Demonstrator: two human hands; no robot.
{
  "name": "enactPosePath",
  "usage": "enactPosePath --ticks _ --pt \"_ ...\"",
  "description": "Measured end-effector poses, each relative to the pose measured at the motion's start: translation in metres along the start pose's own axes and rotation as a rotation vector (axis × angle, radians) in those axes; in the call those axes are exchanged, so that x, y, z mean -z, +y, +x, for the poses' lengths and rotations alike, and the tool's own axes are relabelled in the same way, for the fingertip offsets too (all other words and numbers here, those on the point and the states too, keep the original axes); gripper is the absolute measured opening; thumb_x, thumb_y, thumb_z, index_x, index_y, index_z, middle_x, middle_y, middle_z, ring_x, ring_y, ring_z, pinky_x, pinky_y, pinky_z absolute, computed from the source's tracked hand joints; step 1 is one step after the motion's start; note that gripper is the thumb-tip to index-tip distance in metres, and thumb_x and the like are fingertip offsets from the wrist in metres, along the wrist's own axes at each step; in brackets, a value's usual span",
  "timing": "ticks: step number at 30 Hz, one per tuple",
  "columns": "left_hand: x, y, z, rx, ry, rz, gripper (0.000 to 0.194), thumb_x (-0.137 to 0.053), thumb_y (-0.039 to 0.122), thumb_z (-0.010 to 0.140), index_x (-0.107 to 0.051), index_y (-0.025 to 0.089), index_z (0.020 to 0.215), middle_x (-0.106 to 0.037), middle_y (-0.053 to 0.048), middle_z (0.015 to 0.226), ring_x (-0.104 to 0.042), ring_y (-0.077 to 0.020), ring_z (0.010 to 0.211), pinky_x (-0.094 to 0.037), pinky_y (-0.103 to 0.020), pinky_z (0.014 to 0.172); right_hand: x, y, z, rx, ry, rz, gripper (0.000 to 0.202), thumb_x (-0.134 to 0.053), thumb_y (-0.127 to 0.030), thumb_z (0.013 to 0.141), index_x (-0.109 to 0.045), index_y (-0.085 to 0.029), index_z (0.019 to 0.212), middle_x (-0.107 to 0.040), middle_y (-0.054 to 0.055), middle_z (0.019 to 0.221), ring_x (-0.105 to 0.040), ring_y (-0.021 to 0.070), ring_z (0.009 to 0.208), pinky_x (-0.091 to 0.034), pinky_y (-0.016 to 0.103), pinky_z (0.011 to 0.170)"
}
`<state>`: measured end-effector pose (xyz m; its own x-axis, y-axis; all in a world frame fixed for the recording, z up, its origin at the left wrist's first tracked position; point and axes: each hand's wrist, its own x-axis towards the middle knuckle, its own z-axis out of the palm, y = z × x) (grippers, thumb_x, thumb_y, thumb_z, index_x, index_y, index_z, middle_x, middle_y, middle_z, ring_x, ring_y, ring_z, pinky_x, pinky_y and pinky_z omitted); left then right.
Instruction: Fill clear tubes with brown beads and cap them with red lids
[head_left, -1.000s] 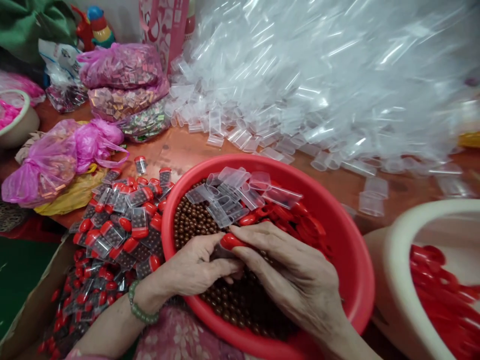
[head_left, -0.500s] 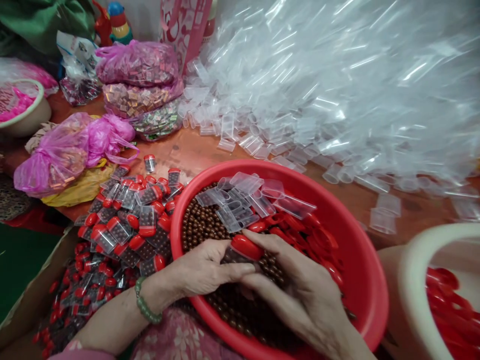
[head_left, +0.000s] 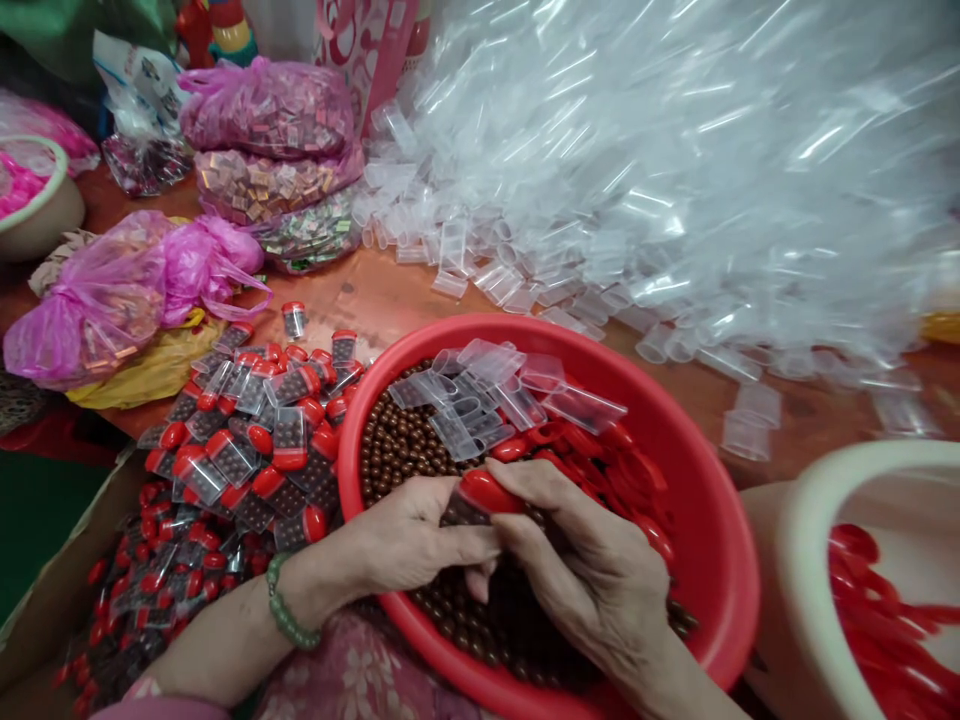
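Clamped one red-capped case (head_left: 489, 492) above one red basin (head_left: 701, 490), in the fingers of left hand (head_left: 405, 535) and right hand (head_left: 596, 560) both. Had one cream tub (head_left: 799, 530) right of the basin, three stacked bags (head_left: 274, 115) beyond its left side.

I make out a strip of reddish-brown tabletop (head_left: 352, 300) where a hand could pass, between the knotted pink bags (head_left: 206, 265) and the red basin (head_left: 701, 530). Beyond the basin, a high heap of clear sleeves (head_left: 637, 180) blocks the way. Capped containers (head_left: 244, 450) crowd its left side; a cream tub (head_left: 799, 540) stands close on its right.
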<state>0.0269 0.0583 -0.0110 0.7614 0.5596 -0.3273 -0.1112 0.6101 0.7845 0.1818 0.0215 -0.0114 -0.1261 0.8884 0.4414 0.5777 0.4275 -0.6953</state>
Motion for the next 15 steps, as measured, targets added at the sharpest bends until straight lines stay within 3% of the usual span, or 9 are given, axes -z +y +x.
enactPosePath --ticks 3,5,10,15 --pt "0.0018 -0.0032 0.0008 0.009 0.007 -0.193 0.049 -0.076 0.057 0.066 -0.058 0.012 0.069 -0.055 0.001 0.063 -0.051 -0.0079 0.056 -0.041 -0.021 0.059 0.0019 -0.0005 0.0017 0.097 -0.077 -0.173 0.068 -0.056 -0.067 0.081 -0.049 -0.016 0.125 -0.066 0.01 0.093 -0.068 0.0241 0.077 -0.057 0.037 0.063" --pt "0.002 -0.0044 0.0013 0.04 0.012 -0.279 0.048 -0.079 0.054 0.064 -0.059 0.011 0.066 -0.056 0.0 0.063 -0.053 -0.009 0.057 -0.042 -0.021 0.059 -0.0002 -0.0019 0.0034 0.138 -0.106 -0.277 0.083 -0.056 -0.075 0.074 -0.044 -0.013 0.128 -0.064 0.013 0.095 -0.067 0.0285 0.081 -0.057 0.042 0.064" --pt "-0.0005 -0.003 0.0019 0.075 0.015 -0.361 0.047 -0.08 0.053 0.063 -0.06 0.01 0.06 -0.059 -0.003 0.063 -0.055 -0.0101 0.059 -0.042 -0.022 0.061 -0.0074 -0.0031 0.0062 0.209 -0.074 -0.441 0.056 -0.056 -0.048 0.086 -0.044 -0.009 0.124 -0.063 0.013 0.086 -0.063 0.0263 0.074 -0.053 0.041 0.064" --pt "-0.003 -0.0027 0.0016 0.068 -0.013 -0.359 0.049 -0.081 0.055 0.061 -0.06 0.01 0.059 -0.058 -0.002 0.061 -0.054 -0.01 0.06 -0.042 -0.022 0.064 -0.0049 -0.0018 0.0057 0.254 -0.053 -0.411 0.053 -0.059 -0.037 0.082 -0.044 -0.01 0.125 -0.062 0.012 0.086 -0.06 0.0252 0.073 -0.05 0.039 0.064"
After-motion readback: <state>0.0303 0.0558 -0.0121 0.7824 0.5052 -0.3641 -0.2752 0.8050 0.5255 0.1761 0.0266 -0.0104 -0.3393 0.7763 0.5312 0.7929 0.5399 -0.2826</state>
